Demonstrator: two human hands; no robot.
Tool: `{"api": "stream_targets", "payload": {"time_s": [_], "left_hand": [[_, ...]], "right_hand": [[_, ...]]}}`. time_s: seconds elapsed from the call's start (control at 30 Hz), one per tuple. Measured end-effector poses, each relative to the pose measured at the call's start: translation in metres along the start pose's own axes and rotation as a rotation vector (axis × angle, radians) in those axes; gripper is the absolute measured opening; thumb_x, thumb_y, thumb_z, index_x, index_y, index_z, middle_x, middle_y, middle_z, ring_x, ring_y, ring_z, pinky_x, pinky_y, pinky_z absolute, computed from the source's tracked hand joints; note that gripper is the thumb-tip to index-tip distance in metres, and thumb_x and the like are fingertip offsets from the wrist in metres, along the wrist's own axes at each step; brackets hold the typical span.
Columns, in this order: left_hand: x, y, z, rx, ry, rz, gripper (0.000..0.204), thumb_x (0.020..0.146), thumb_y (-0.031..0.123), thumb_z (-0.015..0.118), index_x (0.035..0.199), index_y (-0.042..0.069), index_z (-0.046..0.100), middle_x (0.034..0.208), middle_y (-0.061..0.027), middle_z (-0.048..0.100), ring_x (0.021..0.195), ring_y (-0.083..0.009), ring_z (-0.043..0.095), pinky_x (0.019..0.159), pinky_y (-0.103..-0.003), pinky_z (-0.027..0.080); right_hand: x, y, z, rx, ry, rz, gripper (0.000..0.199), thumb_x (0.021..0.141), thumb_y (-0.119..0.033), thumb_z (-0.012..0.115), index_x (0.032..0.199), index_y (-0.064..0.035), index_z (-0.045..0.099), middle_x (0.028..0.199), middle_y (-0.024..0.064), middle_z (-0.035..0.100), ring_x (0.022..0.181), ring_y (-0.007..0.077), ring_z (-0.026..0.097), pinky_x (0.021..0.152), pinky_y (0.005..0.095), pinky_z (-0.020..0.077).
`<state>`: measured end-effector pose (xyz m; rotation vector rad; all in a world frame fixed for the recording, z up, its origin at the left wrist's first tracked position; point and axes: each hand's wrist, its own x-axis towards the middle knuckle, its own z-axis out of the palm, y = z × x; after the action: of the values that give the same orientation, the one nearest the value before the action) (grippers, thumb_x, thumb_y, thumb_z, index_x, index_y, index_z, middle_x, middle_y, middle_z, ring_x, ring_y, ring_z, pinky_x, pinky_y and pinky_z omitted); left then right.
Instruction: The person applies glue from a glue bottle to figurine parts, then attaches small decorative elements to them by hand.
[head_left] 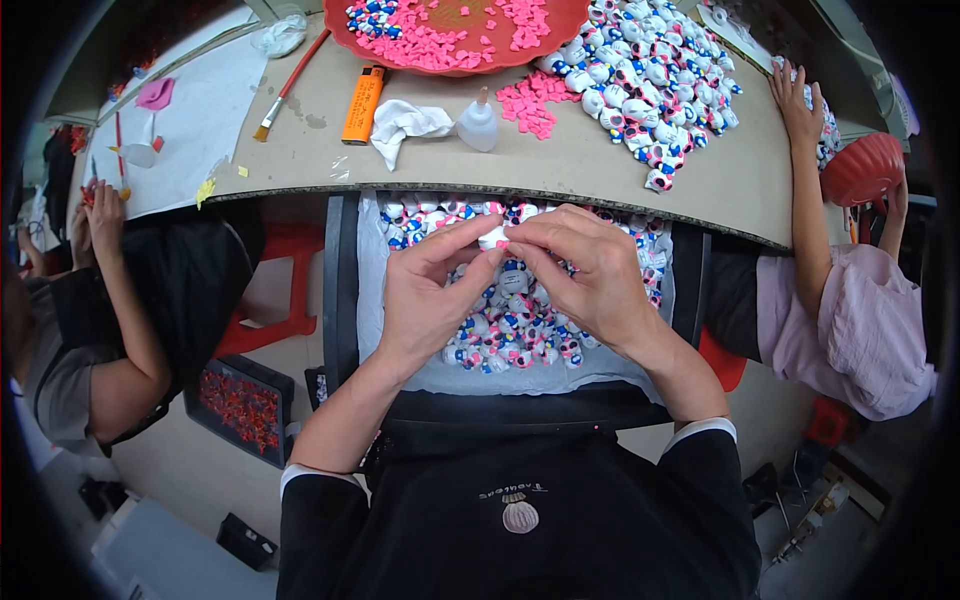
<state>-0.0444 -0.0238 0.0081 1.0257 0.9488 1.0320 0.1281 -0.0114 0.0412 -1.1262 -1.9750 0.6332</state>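
Above a dark tray in front of me, I pinch a small white toy figurine with a bit of pink on it. My left hand closes thumb and index finger on its left side. From the other side my right hand grips it with its fingertips, which hide part of it. The tray is lined with pale paper and holds many white, blue and pink figurines under my hands.
The bench bears a red plate with pink pieces, a heap of figurines, loose pink pieces, a squeeze bottle, a white cloth, an orange box and a brush. People work at both sides; one holds a red bowl.
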Motion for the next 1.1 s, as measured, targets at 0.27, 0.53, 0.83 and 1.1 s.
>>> {"api": "stream_targets", "payload": {"time_s": [0.27,0.53,0.83,1.1], "left_hand": [[0.0,0.001,-0.008,-0.027,-0.025,-0.052,0.03,0.079,-0.004,0.065,0.109,0.001,0.063,0.109,-0.0085,0.061,0.095,-0.0121,0.06,0.08,-0.023,0.049],[0.007,0.001,-0.01,0.33,0.035,0.099,0.017,0.08,0.007,0.068,0.097,0.003,0.068,0.11,-0.0117,0.061,0.108,-0.02,0.054,0.094,-0.031,0.04],[0.001,0.045,-0.02,0.291,0.142,0.232,0.017,0.091,0.004,0.055,0.104,-0.004,0.062,0.086,-0.0076,0.066,0.082,-0.0121,0.062,0.079,-0.023,0.047],[0.085,0.149,-0.022,0.356,0.125,0.447,0.023,0.095,0.016,0.052,0.102,-0.004,0.061,0.083,-0.006,0.064,0.08,-0.0118,0.061,0.073,-0.024,0.048]], "right_hand": [[-0.007,0.001,0.009,0.026,0.028,-0.008,0.011,0.075,0.0,0.065,0.087,0.0024,0.064,0.079,0.0125,0.064,0.07,0.0273,0.062,0.062,0.0344,0.0495],[0.03,0.006,-0.009,0.023,0.162,0.21,0.021,0.076,-0.007,0.069,0.093,0.0029,0.064,0.085,0.0119,0.064,0.073,0.02,0.063,0.058,0.03,0.0493],[0.007,0.034,-0.026,-0.046,0.201,0.083,0.019,0.079,-0.009,0.066,0.095,0.0019,0.063,0.083,0.0122,0.061,0.066,0.0222,0.06,0.06,0.032,0.0481],[0.003,0.045,-0.043,0.155,0.202,0.254,0.012,0.081,-0.009,0.062,0.087,0.0007,0.066,0.072,0.0108,0.061,0.059,0.0193,0.058,0.056,0.0303,0.0451]]}}
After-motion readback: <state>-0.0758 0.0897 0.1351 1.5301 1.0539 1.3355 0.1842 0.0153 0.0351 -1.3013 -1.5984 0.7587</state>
